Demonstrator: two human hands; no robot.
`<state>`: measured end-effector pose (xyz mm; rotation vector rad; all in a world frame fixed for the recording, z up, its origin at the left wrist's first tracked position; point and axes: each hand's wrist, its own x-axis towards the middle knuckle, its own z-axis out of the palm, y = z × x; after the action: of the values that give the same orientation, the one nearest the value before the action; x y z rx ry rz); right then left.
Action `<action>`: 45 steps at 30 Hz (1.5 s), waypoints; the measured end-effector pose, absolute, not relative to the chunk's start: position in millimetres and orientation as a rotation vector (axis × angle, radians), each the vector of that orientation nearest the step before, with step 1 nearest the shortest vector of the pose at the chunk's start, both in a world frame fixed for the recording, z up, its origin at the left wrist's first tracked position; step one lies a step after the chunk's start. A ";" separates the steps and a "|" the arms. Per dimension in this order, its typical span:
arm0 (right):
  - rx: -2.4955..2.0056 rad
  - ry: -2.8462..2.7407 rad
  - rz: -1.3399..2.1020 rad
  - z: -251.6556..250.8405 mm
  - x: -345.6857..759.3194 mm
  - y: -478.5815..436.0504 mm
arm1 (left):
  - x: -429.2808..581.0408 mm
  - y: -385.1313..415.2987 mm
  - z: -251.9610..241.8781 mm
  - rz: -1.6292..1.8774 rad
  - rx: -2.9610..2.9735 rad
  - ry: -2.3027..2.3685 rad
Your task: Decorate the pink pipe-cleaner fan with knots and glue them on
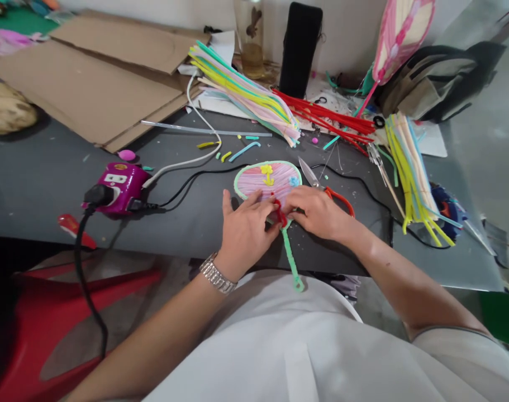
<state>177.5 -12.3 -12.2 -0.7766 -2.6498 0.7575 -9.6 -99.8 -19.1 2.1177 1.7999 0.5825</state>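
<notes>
A pipe-cleaner fan [258,180] with pink and lilac stripes and a pale green rim lies on the grey table. Its green handle [291,254] sticks out past the near edge and ends in a small loop. A yellow flower [267,174] and a small blue flower [294,181] decorate its face. Where handle meets fan, my left hand [248,229] pinches a red pipe cleaner [281,215] bent into a looped shape. From the other side my right hand [317,212] grips the same red piece, its fingertips partly hidden. Orange-handled scissors [321,181] lie just beyond my right hand.
Pipe-cleaner bundles, one multicoloured [250,92], one red [329,114] and one yellow and white [413,173], lie behind and right. A purple power socket [120,187] with cables stands left, before cardboard sheets [90,84]. A black phone-like slab [300,50] stands upright at the back.
</notes>
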 end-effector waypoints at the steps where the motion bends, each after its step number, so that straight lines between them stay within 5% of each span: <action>1: -0.752 -2.641 0.706 -14.6 179.8 -17.4 | -9.7 -99.8 -19.3 0.582 2.116 1.800; 9: -0.889 -2.705 0.276 -19.2 177.7 -52.2 | -9.6 -99.6 -19.3 0.595 2.108 1.803; 18: -1.070 -2.755 0.612 -7.0 164.3 -30.9 | -10.1 -100.3 -22.3 0.623 2.147 1.797; 37: -0.709 -2.881 -0.199 -24.1 180.6 -69.8 | -15.6 -103.1 -29.9 0.670 2.238 1.737; 45: -0.783 -2.705 0.126 -23.4 189.7 -62.4 | -17.2 -101.4 -34.9 0.756 2.240 1.717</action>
<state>189.7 -62.4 -23.4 -0.7825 -2.7050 0.1259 -17.2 -101.4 -34.9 2.2404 1.7167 0.7562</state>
